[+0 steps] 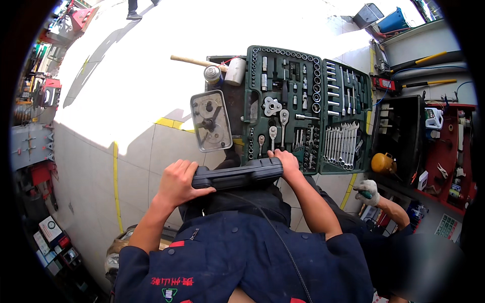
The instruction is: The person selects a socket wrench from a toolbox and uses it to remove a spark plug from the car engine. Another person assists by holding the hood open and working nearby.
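Between left grip (177,183) and right grip (286,163) sits a black case (237,174).

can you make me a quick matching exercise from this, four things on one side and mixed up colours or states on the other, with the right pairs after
Things
1. black case
2. mallet
3. clear container
4. open tool case

Descriptions
A. white head, wooden handle
B. green, fitted with sockets and wrenches
C. held by the left hand and right hand
D. rectangular, see-through

Right pairs: 1-C, 2-A, 3-D, 4-B
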The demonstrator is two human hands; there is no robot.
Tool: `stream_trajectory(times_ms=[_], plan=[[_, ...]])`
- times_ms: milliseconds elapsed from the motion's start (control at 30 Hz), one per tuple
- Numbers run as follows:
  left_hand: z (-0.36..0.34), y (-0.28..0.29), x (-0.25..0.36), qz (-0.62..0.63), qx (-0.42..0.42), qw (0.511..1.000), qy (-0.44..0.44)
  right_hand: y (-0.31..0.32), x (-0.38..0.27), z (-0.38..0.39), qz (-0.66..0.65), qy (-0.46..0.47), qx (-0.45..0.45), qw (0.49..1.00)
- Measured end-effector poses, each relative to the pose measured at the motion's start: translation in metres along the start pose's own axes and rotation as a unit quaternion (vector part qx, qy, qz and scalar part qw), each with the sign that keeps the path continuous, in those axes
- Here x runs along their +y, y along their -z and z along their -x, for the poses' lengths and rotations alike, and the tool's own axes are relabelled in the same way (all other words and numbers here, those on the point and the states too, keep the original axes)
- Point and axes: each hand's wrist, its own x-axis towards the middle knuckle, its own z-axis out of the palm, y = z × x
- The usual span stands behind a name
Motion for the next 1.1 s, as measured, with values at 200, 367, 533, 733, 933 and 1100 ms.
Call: stream_trajectory(times_ms=[200, 367, 533, 733, 933, 1100], plan=[[0.022, 0.017, -0.030, 0.001, 0.017, 1.000, 0.026, 0.037, -0.043, -0.005, 0.009, 0.016, 0.088, 0.996], [0.041, 0.033, -0.046, -0.003, 0.026, 0.998, 0.058, 0.014, -0.029, -0.041, -0.066, 0.052, 0.186, 0.979], [0.060, 0.033, -0.062, 0.002, 0.040, 0.994, 0.100, 0.000, -0.022, -0.057, -0.051, 0.079, 0.260, 0.961], [0.069, 0.034, -0.064, 0.007, 0.048, 0.990, 0.136, 0.018, -0.069, -0.034, -0.077, 0.191, 0.196, 0.959], [0.073, 0.030, -0.070, 0.012, 0.036, 0.986, 0.163, -0.005, -0.067, -0.041, -0.097, 0.203, 0.212, 0.951], [0.077, 0.026, -0.081, 0.026, 0.037, 0.983, 0.178, 0.005, -0.097, -0.049, -0.259, 0.183, 0.164, 0.934]])
